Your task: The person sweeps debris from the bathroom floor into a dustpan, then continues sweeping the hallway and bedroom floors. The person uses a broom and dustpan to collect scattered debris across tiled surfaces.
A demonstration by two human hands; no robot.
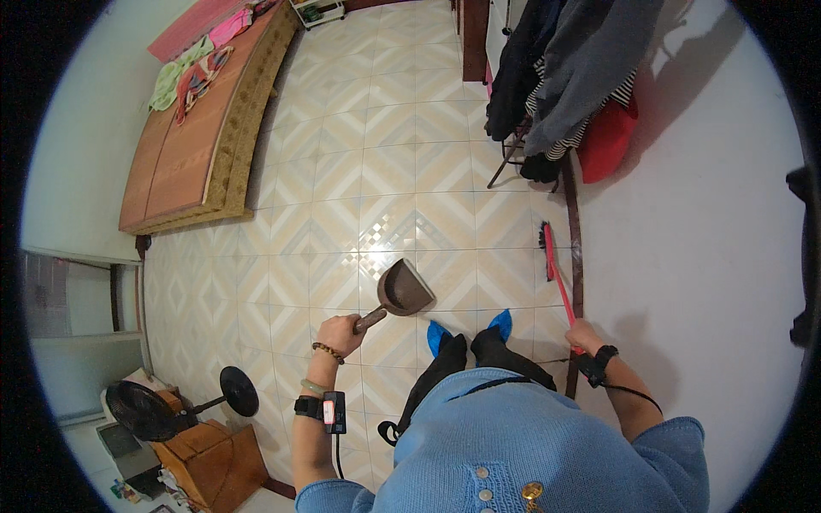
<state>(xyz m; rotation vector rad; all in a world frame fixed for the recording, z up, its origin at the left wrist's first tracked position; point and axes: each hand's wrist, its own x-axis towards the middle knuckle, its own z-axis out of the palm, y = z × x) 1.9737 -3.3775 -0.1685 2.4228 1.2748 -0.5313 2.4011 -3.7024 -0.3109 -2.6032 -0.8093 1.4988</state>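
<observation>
My left hand [340, 335] is closed around the handle of a brown dustpan [405, 288], whose pan is over the tiled floor [333, 276] ahead of my feet. What lies inside the dustpan is too dark to tell. On the right, my right hand [584, 338] grips the pink-red handle of a broom [549, 253]. The broom's dark bristles face left, close to the brown baseboard. Blue coverings are on my feet, between the dustpan and the broom.
A wooden bed or bench [186, 160] with cloths stands at the upper left. Clothes [564, 77] hang over a metal-legged stand at the upper right, by the wall. A black fan [144, 410] and a wooden cabinet [218, 462] are at the lower left.
</observation>
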